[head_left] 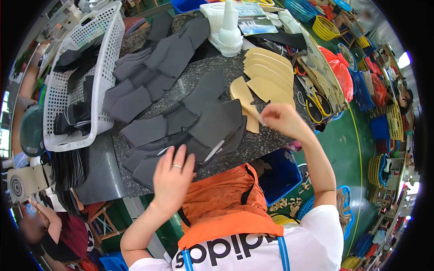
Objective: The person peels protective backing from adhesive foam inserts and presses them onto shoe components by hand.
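Note:
My left hand (174,174) lies with its fingers spread on the near end of a row of overlapping dark grey cut pieces (217,122). A ring shows on one finger. Two pale slivers show among these pieces, one by my left fingertips and one farther right. My right hand (282,119) is closed in a pinch beside a tan cut piece (242,95). A small whitish bit shows at its fingertips, too small to name. Behind that hand sits a fanned stack of tan pieces (269,72). Another overlapping spread of dark grey pieces (158,58) lies farther back.
A white perforated basket (106,90) with dark pieces stands at left. At the back of the speckled tabletop (181,92) is a white bottle (229,27). Yellow-handled scissors (318,106) lie at right. Below the near edge is a blue bin (282,176). Another person (49,226) sits at lower left.

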{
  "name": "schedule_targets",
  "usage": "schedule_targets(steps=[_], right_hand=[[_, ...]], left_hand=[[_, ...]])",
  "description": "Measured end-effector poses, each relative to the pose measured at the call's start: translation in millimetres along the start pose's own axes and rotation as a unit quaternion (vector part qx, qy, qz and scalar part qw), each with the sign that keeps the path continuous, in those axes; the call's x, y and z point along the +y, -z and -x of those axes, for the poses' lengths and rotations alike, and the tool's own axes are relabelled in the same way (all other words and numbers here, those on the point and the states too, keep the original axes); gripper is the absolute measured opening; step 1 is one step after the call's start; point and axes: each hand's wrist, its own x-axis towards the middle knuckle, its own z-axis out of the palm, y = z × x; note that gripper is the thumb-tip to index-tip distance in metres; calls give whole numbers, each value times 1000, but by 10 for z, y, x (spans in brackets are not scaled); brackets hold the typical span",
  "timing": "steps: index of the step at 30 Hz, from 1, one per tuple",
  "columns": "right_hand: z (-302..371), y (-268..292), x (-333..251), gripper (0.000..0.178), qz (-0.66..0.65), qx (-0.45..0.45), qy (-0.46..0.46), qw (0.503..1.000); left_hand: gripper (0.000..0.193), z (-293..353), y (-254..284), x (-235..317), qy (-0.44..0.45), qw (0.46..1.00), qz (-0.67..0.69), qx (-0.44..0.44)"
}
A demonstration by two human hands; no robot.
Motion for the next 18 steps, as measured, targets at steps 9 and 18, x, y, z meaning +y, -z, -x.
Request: schedule_targets(steps=[9,18], right_hand=[[310,-107,-470,11,73,253,237,935],[295,-154,-580,14,14,56,385,921]], left_hand=[[80,-869,35,715,-25,899,432,69],[35,-902,-119,777,84,770,629,65]])
